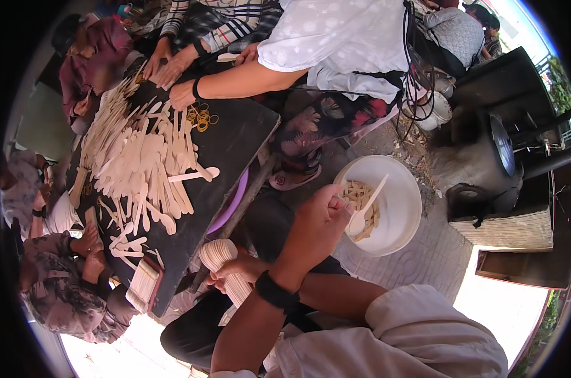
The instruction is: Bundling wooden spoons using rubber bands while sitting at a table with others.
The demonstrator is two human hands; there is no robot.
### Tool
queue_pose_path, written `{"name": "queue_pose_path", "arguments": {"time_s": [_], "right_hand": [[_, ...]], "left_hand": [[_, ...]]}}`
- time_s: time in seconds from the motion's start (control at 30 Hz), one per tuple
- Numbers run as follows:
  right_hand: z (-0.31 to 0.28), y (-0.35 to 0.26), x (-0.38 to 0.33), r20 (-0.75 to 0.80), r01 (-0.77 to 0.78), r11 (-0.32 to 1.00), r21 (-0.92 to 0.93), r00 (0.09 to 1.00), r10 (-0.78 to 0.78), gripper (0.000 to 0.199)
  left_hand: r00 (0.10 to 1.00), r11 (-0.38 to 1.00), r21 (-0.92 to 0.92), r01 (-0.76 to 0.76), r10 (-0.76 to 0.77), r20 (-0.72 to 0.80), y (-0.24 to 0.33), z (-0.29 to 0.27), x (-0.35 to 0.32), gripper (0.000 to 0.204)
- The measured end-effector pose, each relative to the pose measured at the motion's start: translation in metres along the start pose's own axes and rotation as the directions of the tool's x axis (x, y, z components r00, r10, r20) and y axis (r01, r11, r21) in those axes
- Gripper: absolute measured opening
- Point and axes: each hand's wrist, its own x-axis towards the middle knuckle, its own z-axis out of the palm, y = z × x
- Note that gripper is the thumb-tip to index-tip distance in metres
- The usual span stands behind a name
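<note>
My left hand (320, 217), with a black band on its wrist, is stretched out to the right over a white bucket (395, 239). Its fingertips pinch together at the edge of a wooden spoon (357, 222), bowl end by the fingers and handle slanting up. Crossing beneath that arm, my right hand (238, 269) is wrapped round a thick stack of wooden spoons (218, 253) above my lap. Some of its fingers are hidden behind the stack and my left wrist. Pale wooden pieces (370, 230) lie in the bucket.
A dark table (235, 135) at left carries a large heap of wooden spoons (140, 157), yellow rubber bands (203, 118) and a box of sticks (145, 283). Several people work around it, one in a white top (342, 38) close by. A stove (487, 164) stands at right.
</note>
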Motion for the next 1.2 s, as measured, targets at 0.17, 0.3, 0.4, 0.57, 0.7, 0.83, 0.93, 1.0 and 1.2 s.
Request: {"name": "queue_pose_path", "arguments": {"time_s": [0.17, 0.3, 0.4, 0.57, 0.7, 0.83, 0.93, 1.0, 1.2], "right_hand": [[0.001, 0.006, -0.002, -0.093, 0.217, 0.976, -0.016, 0.972, -0.217, 0.028], [-0.006, -0.029, -0.005, -0.040, 0.096, 0.993, 0.067, 0.995, -0.093, 0.024], [-0.010, -0.050, 0.011, -0.031, 0.146, 0.988, 0.048, 0.989, -0.145, 0.023], [0.011, -0.096, 0.053, 0.034, 0.177, 0.984, 0.026, 0.984, -0.177, 0.023], [0.010, -0.123, 0.088, 0.063, 0.224, 0.975, 0.005, 0.973, -0.224, 0.022], [0.009, -0.142, 0.110, 0.073, 0.194, 0.978, -0.082, 0.979, -0.188, 0.026], [-0.006, -0.144, 0.125, 0.192, 0.115, 0.987, 0.111, 0.972, -0.135, 0.026], [-0.006, -0.150, 0.125, 0.178, 0.154, 0.986, 0.057, 0.971, -0.162, 0.027], [-0.008, -0.157, 0.131, 0.169, 0.128, 0.988, 0.084, 0.976, -0.141, 0.030]], "left_hand": [[0.995, 0.978, -0.206, -0.037, 0.017, -0.100, 0.005, -0.059, -0.057, 0.030], [0.874, 0.984, -0.142, -0.111, 0.029, -0.485, 0.011, -0.144, -0.112, 0.019], [0.690, 1.000, 0.001, 0.007, -0.004, -0.723, -0.011, -0.206, -0.146, 0.016], [0.442, 0.880, 0.163, 0.445, -0.058, -0.895, -0.055, -0.252, -0.141, 0.016], [0.508, 0.758, 0.411, 0.505, 0.123, -0.852, -0.094, -0.261, -0.106, 0.025], [0.440, 0.630, 0.426, 0.650, 0.145, -0.886, -0.107, -0.270, -0.070, 0.030], [0.455, 0.487, 0.530, 0.694, 0.274, -0.848, -0.116, -0.281, -0.057, 0.027], [0.449, 0.490, 0.468, 0.735, 0.166, -0.878, -0.108, -0.283, -0.049, 0.025], [0.625, 0.453, 0.666, 0.593, 0.262, -0.735, -0.108, -0.291, -0.074, 0.016]]}}
